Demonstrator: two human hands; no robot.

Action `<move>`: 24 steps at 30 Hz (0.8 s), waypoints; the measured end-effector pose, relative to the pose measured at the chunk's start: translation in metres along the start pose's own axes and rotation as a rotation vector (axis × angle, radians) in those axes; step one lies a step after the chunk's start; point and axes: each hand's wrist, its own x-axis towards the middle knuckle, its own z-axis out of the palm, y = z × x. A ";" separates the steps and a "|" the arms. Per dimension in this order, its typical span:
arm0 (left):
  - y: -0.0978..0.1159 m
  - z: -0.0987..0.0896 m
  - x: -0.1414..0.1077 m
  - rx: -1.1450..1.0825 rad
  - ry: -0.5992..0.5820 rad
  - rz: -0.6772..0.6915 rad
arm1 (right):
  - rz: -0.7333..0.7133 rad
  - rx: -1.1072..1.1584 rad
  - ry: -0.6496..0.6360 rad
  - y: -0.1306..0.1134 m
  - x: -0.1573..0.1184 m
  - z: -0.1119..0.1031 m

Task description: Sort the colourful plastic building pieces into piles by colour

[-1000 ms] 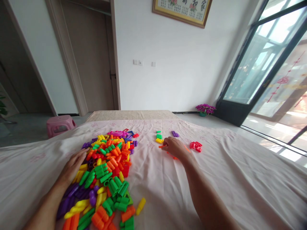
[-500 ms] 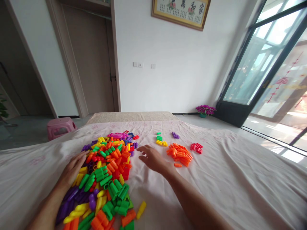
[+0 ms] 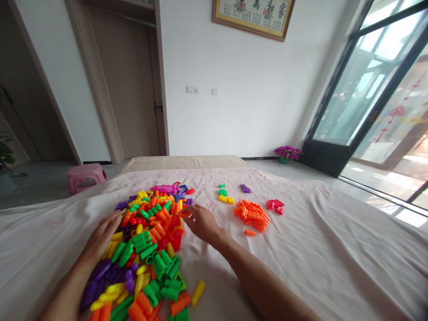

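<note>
A plain white wall (image 3: 187, 129) stands behind a broad surface spread with a pale, creased cloth with a faint pink flower print (image 3: 321, 249). On its left side lies a heaped pile of glossy, multicoloured plastic toy pieces (image 3: 142, 243), many of them ribbed or tube-shaped.

The left hand (image 3: 105, 232) rests along the pile's left edge, fingers extended and loosely spread, gripping nothing visible. The right hand (image 3: 202, 223) is at the pile's right edge, thumb and fingers bent around a small orange plastic piece (image 3: 185, 214); whether they have closed firmly on it cannot be told.

That piece looks light, stiff and hard to break, though its smooth, rounded sides may slip or roll. A pinch across its middle with thumb and forefinger should suit it, lifting it free of its loose neighbours.

Half a second ago the right hand was over the cloth, short of the pile; a second ago it covered much of the separate cluster of orange plastic pieces (image 3: 252, 216), which now shows fully between the pile and the small group of red plastic pieces (image 3: 276, 205). The left hand keeps its place.
</note>
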 end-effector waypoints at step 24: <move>-0.004 0.000 0.000 -0.028 -0.010 -0.028 | 0.104 -0.202 -0.033 0.052 -0.032 -0.081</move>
